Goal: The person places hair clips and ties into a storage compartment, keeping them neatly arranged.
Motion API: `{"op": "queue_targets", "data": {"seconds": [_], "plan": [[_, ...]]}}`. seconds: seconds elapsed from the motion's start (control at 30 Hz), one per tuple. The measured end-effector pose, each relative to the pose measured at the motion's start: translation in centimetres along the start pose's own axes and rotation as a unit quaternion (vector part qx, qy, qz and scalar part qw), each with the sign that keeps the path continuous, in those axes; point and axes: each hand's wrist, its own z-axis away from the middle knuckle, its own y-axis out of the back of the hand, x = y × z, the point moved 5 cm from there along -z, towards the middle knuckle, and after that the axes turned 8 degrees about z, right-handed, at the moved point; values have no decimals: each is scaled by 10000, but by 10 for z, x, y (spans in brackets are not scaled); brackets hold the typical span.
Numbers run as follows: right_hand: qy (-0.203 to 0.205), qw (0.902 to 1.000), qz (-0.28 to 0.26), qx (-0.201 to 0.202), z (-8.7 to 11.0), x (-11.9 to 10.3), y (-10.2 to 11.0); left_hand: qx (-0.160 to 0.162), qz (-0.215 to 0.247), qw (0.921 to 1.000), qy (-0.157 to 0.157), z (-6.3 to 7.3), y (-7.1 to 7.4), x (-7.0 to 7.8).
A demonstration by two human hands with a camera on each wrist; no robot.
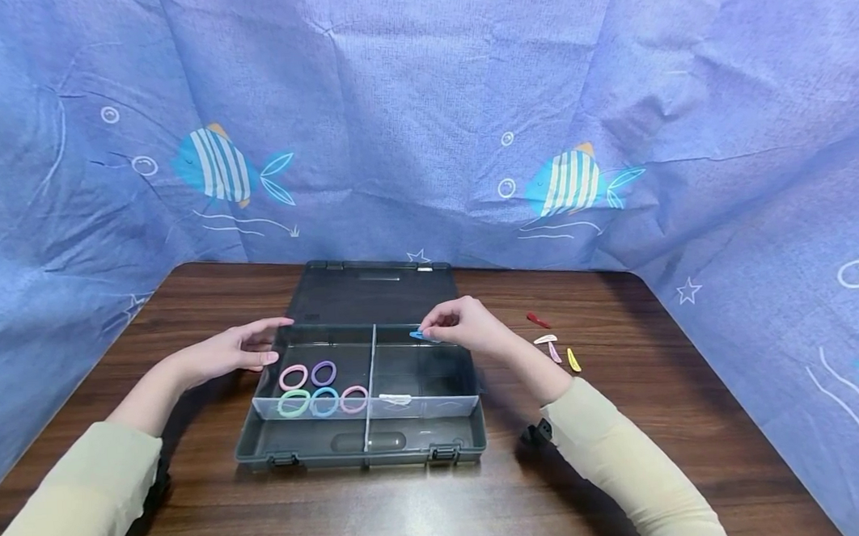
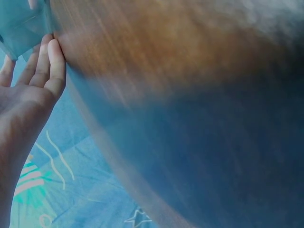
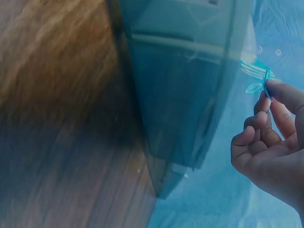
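My right hand (image 1: 462,324) pinches a blue snap hair clip (image 1: 420,335) between thumb and fingertips, over the back right compartment of a dark see-through organizer box (image 1: 323,461). In the right wrist view the clip (image 3: 267,84) stands up from the pinch, and the other fingers are curled in. My left hand (image 1: 233,353) is at the box's left side, its fingers extended and touching the wall, as the left wrist view also shows. Hair ties, such as a purple one (image 1: 323,374) and a green one (image 1: 294,403), lie in the left part. A white hair clip (image 1: 395,399) lies in the right part.
Right of the box, a red clip (image 1: 537,321), a pale pink clip (image 1: 546,340), a pink-purple clip (image 1: 554,352) and a yellow clip (image 1: 574,360) lie on the wooden table (image 1: 663,418). The box's lid (image 1: 376,291) is folded back. A blue fish-print curtain (image 1: 421,98) hangs behind.
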Motion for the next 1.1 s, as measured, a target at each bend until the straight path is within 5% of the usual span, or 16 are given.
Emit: {"op": "queue_targets", "data": {"seconds": [0.3,0.8,1.1], "plan": [[88,9999,16,-107,-9,-12,-22,20,57,10000,2,-1,1,-2],[667,9886,653,-1186,-23,-2,-63,9,83,10000,-32,-2,0,-2],[723,9821,1040,-1394,-23,-2,-75,-29,74,10000,-18,-2,1,-2]]}}
